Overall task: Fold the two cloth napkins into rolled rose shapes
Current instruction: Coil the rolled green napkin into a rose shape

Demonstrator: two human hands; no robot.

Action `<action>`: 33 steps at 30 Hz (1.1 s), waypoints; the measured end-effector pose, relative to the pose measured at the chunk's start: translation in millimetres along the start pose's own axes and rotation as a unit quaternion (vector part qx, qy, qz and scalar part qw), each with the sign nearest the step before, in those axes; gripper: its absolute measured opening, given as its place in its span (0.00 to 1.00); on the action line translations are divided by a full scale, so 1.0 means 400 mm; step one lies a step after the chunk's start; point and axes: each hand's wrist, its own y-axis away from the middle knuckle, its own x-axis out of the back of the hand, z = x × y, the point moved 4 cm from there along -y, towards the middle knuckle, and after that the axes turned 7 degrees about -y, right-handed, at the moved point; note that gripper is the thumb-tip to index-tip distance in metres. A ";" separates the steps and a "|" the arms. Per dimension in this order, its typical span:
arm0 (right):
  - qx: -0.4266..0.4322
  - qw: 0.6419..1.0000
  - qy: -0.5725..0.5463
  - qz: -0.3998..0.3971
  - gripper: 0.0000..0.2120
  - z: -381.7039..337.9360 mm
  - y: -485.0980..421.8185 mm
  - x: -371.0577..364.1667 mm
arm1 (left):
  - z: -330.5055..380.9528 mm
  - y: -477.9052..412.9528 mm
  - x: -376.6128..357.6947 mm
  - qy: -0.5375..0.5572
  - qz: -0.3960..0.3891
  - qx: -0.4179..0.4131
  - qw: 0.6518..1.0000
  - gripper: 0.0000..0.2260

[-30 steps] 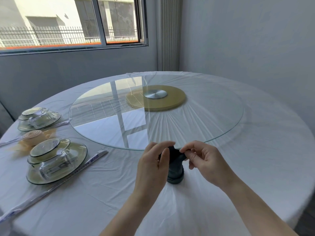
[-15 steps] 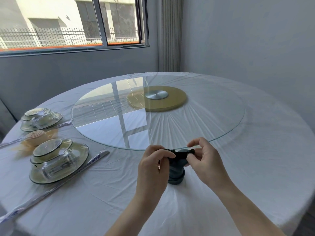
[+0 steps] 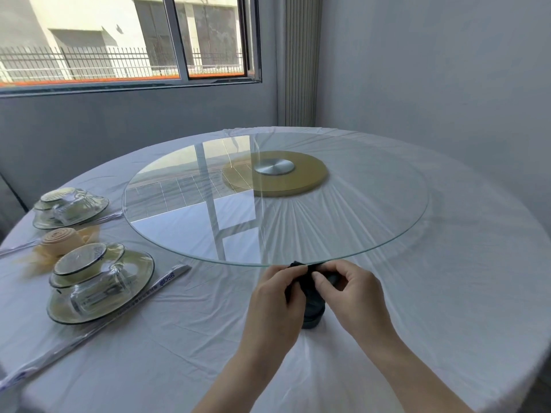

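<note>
- A beige napkin (image 3: 61, 240), already rolled into a rose, is lying at about 9 o'clock on the round white table (image 3: 462, 293), between two place settings. The nearer plate (image 3: 135, 281), at about 8 o'clock, is carrying an upturned bowl and a glass on its side.
- The left hand (image 3: 277, 296) is curling its fingers round the upper part of the dark napkin, steadying it from its 9 o'clock side.
- The dark napkin (image 3: 312, 311), a tight upright roll, is standing on the tablecloth at 6 o'clock, just below the near rim of the glass turntable (image 3: 372, 210).
- The right hand (image 3: 357, 296) is pinching the top of the roll between thumb and forefinger from the 3 o'clock side, with its other fingers loosely bent.
- The person is probably shaping the petals at the top. Doing this well likely means gripping the coil firmly with the left hand while the right is teasing out only the outermost layer, gently, without loosening or tipping the base.
</note>
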 end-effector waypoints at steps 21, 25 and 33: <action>-0.108 0.978 0.098 -0.152 0.14 0.058 -0.040 0.004 | -0.082 -0.009 -0.007 -0.035 -0.089 0.003 0.995 0.18; -0.116 0.977 0.101 -0.146 0.15 0.056 -0.074 0.001 | -0.074 -0.011 -0.005 0.011 -0.078 0.066 0.995 0.14; -0.078 0.982 0.142 -0.101 0.15 0.066 -0.074 -0.022 | -0.071 -0.018 -0.024 -0.041 -0.097 0.054 0.993 0.13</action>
